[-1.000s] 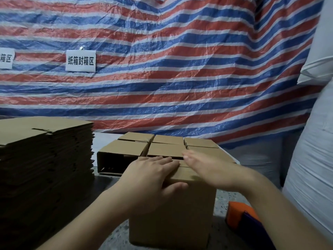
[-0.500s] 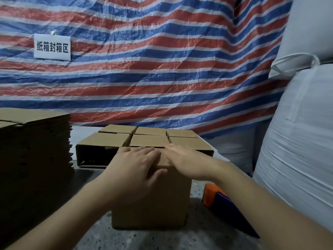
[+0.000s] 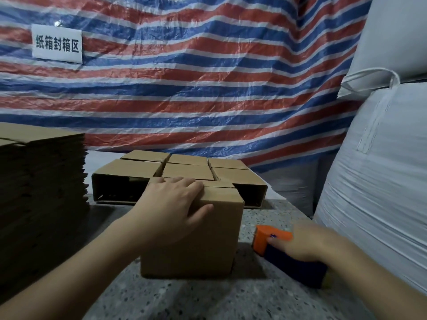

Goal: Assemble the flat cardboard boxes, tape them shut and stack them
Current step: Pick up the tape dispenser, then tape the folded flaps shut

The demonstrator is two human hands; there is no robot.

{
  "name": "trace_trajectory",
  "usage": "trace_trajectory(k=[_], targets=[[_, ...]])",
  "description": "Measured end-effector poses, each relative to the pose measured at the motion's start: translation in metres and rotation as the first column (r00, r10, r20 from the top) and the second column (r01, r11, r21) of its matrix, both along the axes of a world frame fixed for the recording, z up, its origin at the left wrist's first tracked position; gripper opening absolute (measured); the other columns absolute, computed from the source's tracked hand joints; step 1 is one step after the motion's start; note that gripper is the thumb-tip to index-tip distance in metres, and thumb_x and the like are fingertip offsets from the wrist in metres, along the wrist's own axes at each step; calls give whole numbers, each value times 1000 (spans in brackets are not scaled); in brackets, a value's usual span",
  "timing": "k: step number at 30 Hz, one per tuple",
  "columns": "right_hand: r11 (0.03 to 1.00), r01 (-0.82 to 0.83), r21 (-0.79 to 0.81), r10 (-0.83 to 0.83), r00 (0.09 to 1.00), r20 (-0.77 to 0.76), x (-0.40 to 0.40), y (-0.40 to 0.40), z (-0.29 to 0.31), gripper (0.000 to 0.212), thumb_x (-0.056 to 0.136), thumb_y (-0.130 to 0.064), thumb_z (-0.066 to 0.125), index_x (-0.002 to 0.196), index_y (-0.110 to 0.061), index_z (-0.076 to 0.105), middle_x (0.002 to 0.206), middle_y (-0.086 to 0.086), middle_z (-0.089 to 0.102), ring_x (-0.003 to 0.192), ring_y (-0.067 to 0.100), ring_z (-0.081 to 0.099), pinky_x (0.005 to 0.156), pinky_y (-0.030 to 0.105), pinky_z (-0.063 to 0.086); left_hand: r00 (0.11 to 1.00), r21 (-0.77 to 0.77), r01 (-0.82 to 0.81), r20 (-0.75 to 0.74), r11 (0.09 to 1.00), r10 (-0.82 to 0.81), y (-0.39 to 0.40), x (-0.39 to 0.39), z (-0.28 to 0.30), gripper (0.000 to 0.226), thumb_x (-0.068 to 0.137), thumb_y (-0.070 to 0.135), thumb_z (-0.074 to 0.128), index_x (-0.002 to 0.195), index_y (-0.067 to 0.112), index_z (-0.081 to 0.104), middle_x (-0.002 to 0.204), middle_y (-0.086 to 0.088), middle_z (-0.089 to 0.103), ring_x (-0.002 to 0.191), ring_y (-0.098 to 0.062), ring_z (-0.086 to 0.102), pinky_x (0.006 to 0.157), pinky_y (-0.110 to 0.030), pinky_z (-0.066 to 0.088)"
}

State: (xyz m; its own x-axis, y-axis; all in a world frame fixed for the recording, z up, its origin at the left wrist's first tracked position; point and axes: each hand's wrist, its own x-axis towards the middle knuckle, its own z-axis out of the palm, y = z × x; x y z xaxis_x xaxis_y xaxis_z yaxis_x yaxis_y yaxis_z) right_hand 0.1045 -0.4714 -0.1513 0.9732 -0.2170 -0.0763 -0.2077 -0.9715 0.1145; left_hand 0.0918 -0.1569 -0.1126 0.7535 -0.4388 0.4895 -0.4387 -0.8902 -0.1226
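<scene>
Since the earlier frame, the right hand [image 3: 307, 244] had left the box [image 3: 194, 234] and closed around the tape dispenser [image 3: 288, 257] on the table [image 3: 208, 299]. Flat, the left hand [image 3: 171, 209] pressed the flaps shut; it should hold them level until tape bridges the seam.

The box [image 3: 191, 236] stands on the counter [image 3: 184, 299]. Flat cardboard stack [image 3: 41, 181] at left; tape dispenser [image 3: 288, 257] just right; assembled boxes [image 3: 184, 172] behind; sacks [image 3: 381, 181] far right.
</scene>
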Motion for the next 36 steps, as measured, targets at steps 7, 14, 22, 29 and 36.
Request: trace_trajectory(k=[7, 14, 22, 29, 36], targets=[[974, 30, 225, -53, 994, 100, -10, -7, -27, 53, 75, -81, 61, 73, -28, 52, 77, -6, 62, 69, 10, 59, 54, 26, 37, 1000, -11, 2, 10, 1000, -2, 0, -1, 0, 79, 81, 76, 3, 131, 34, 47, 134, 11, 56, 124, -12, 52, 108, -42, 38], [951, -30, 308, -83, 934, 347, -14, -4, -18, 51, 87, -72, 55, 78, -22, 62, 75, -2, 65, 69, 14, 63, 63, 30, 50, 1000, -16, 5, 18, 1000, -4, 0, 0, -1, 78, 82, 75, 4, 130, 33, 48, 132, 10, 57, 123, -14, 53, 107, -42, 39], [175, -489, 854, -144, 846, 514, -20, 21, 101, 54, 76, -63, 64, 91, -13, 77, 84, 8, 78, 67, 19, 74, 55, 27, 56, 999, -34, 22, 28, 999, -21, 2, 3, -3, 73, 84, 75, 8, 129, 35, 48, 132, 12, 57, 123, -11, 51, 106, -41, 40], [-123, -487, 865, -1, 871, 491, 1, 77, 145, 45, 93, -57, 58, 73, -25, 82, 75, 1, 74, 63, 13, 71, 55, 28, 57, 997, -103, 49, 62, 993, -43, 2, 1, -2, 80, 85, 80, 5, 129, 31, 50, 129, 10, 61, 120, -12, 54, 105, -41, 40], [-24, -395, 919, 129, 910, 394, 12, 112, 138, 55, 83, -65, 64, 104, -15, 74, 90, 8, 76, 72, 18, 72, 68, 33, 58, 997, -273, 52, 73, 961, -33, -5, 3, -6, 100, 80, 87, -3, 151, 20, -26, 112, 6, 70, 103, -13, 63, 104, -41, 40]])
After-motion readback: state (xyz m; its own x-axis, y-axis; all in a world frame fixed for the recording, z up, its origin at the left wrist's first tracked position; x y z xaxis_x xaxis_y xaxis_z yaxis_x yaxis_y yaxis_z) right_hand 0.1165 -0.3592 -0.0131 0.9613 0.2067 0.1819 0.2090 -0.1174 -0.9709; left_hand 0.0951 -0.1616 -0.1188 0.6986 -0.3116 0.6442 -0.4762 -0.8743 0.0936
